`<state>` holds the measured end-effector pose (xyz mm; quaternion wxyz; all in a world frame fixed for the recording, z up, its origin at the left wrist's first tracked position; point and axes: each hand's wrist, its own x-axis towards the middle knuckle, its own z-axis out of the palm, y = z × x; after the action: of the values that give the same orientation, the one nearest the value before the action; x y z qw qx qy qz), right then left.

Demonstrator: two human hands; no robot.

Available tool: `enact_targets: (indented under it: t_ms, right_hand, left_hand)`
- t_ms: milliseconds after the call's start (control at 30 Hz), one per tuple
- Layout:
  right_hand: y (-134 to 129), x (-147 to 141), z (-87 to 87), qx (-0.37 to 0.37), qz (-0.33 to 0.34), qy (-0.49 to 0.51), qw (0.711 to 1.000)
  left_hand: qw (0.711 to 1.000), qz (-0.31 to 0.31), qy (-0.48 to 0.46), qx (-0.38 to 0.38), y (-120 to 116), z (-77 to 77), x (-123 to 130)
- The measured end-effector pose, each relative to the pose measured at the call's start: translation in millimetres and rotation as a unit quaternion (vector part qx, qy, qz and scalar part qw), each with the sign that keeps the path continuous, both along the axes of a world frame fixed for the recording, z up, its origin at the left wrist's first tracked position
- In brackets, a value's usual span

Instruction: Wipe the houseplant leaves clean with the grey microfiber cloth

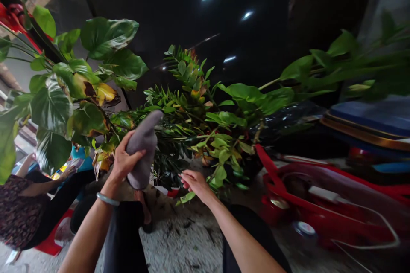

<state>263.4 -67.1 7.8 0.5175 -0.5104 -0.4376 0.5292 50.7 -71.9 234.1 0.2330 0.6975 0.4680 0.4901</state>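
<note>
A grey cloth item [144, 147], like a sock or mitt, stands upright in my left hand [123, 160], whose fingers and thumb wrap round its left side. A pale bangle circles that wrist. To the right and a little lower, my right hand [194, 182] is closed in a pinch at the edge of the dark green leaves; what it pinches is too small to make out. Bushy plants [221, 145] fill the space just beyond both hands. A large-leaved plant [51, 104] with some yellow and brown leaves rises at the left.
A red plastic basket [320, 217] with a pale cord lies at the right, below stacked trays [368, 123]. At the left a person [25, 204] sits on a red stool [53, 236]. Leaf scraps dot the concrete floor [179, 247]. A dark glossy panel stands behind the plants.
</note>
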Motion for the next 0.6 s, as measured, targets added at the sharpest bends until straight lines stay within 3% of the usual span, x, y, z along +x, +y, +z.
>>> enact_targets:
  t_ms: [67,167,200,267,333,367,433,533,600]
  right_hand:
    - [-0.3,-2.0,0.9,-0.001,-0.002,-0.004,1.000]
    - [1.0,-3.1,0.8,0.002,-0.003,-0.006,1.000]
    - [1.7,-2.8,0.2,0.003,-0.002,-0.007,1.000]
    - [2.9,-1.3,-1.6,0.000,-0.001,-0.010,1.000]
    - [3.2,0.4,-3.8,-0.007,0.000,-0.014,1.000]
    - [2.9,1.2,-5.0,-0.010,0.000,-0.015,1.000]
    - [1.6,1.9,-6.6,-0.011,0.001,-0.017,1.000]
    - [-0.2,0.5,-6.6,0.000,0.003,-0.010,1.000]
    - [-0.1,-1.5,-5.1,0.004,0.002,-0.003,1.000]
  left_hand:
    - [0.995,0.086,-0.036,0.035,6.6,-3.7,-0.1]
    - [0.981,0.169,-0.086,-0.028,-5.7,-45.6,0.5]
    - [0.977,0.172,-0.098,-0.078,-15.9,-65.1,0.5]
    - [0.968,0.112,-0.094,-0.204,-40.1,-99.9,-0.7]
    - [0.967,0.064,-0.074,-0.236,-60.6,-115.1,-4.0]
    - [0.971,0.061,-0.068,-0.220,-66.3,-112.7,-6.5]
    - [0.982,0.096,-0.071,-0.147,-65.5,-90.8,-12.6]
    - [0.975,0.184,-0.116,-0.040,-40.9,-45.4,-20.1]
    - [0.965,0.199,-0.168,-0.038,-23.1,-31.9,-20.7]
